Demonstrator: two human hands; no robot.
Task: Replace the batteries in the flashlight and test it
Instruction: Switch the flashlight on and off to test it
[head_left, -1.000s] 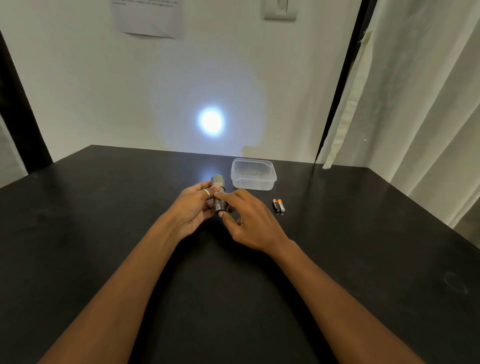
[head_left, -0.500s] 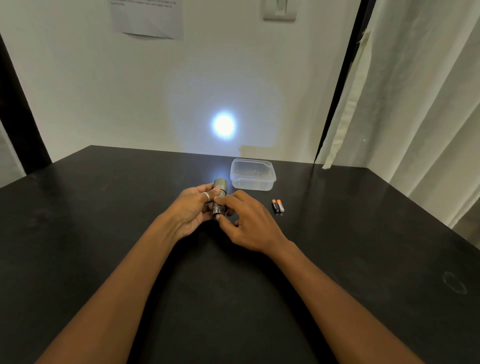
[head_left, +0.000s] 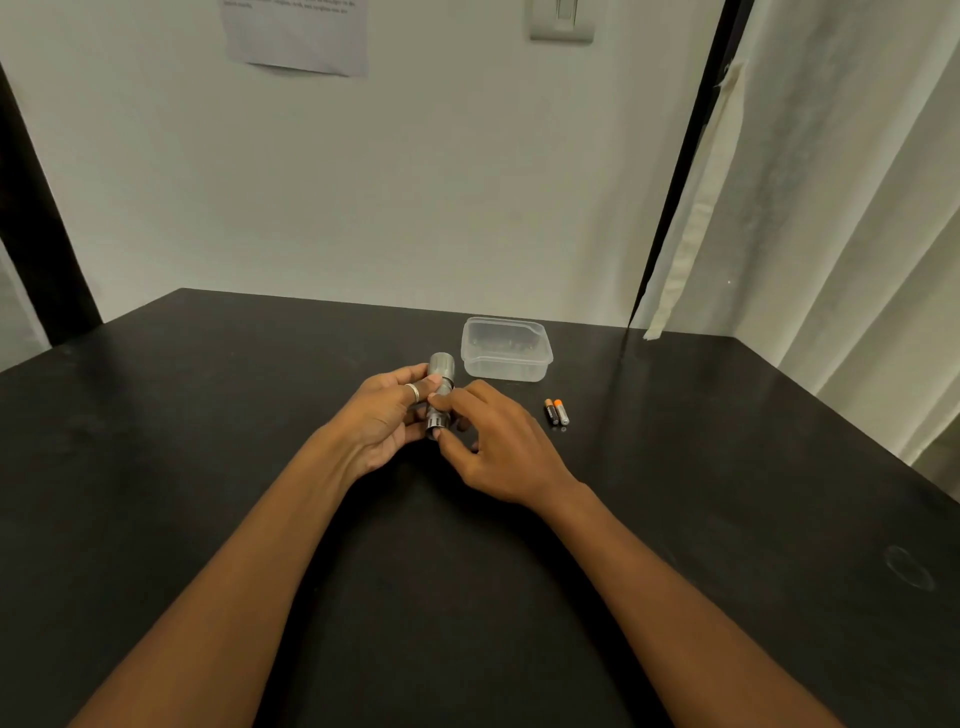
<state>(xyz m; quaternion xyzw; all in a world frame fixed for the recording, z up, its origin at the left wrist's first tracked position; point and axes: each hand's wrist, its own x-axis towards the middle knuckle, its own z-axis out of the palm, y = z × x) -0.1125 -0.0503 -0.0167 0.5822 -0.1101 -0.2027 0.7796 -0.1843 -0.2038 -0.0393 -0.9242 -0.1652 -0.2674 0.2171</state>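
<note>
Behind the table (head_left: 156, 441) the wall (head_left: 467, 197) was plain again: the bright spot seen half a second earlier had gone. The flashlight (head_left: 442, 370) sat over mid-table, head toward the wall, wrapped in the left hand (head_left: 382, 421), with the right hand (head_left: 498, 447) pinching its tail end. Switched off, I'd judge, so the test looked passed. Two batteries (head_left: 557, 412) lay to the right, near a tub (head_left: 506, 358).

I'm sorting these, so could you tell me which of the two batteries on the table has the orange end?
The right battery: its far end is bright orange, while the left battery beside it has a duller, brownish end.
</note>
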